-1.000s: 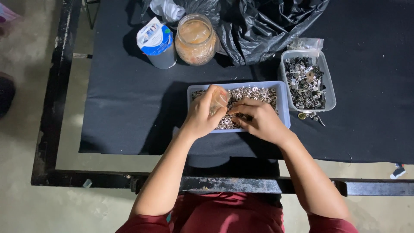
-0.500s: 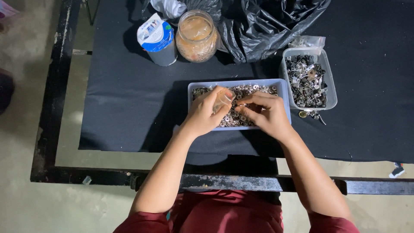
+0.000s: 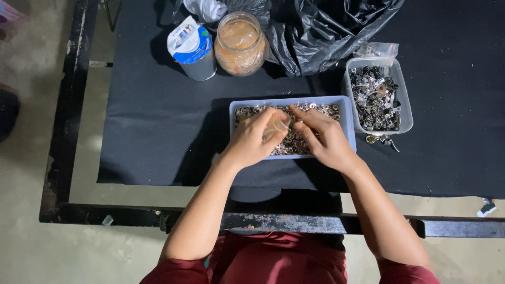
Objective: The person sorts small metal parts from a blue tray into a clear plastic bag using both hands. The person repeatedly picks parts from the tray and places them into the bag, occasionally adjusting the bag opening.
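A pale blue rectangular tray (image 3: 346, 123) on the black table cover holds a heap of small round silver metal parts (image 3: 315, 111). Both hands are over it. My left hand (image 3: 252, 141) is curled around what looks like a small clear plastic bag (image 3: 274, 127), held above the tray's left half. My right hand (image 3: 326, 138) lies over the middle of the tray. Its fingertips are pressed together and touch the left hand's fingertips at the bag. Whatever they pinch is too small to make out.
To the right, a clear plastic box (image 3: 405, 113) holds darker metal pieces, with a few loose ones (image 3: 380, 140) beside it. Behind the tray are a glass jar (image 3: 240, 44), a blue-and-white container (image 3: 192, 48), a crumpled black plastic bag (image 3: 326, 26) and a small clear bag (image 3: 376, 50). The table's metal frame (image 3: 294, 223) runs along the near edge.
My right hand's fingers have reached left to meet the left hand's fingertips. Both hands have stayed over the tray.
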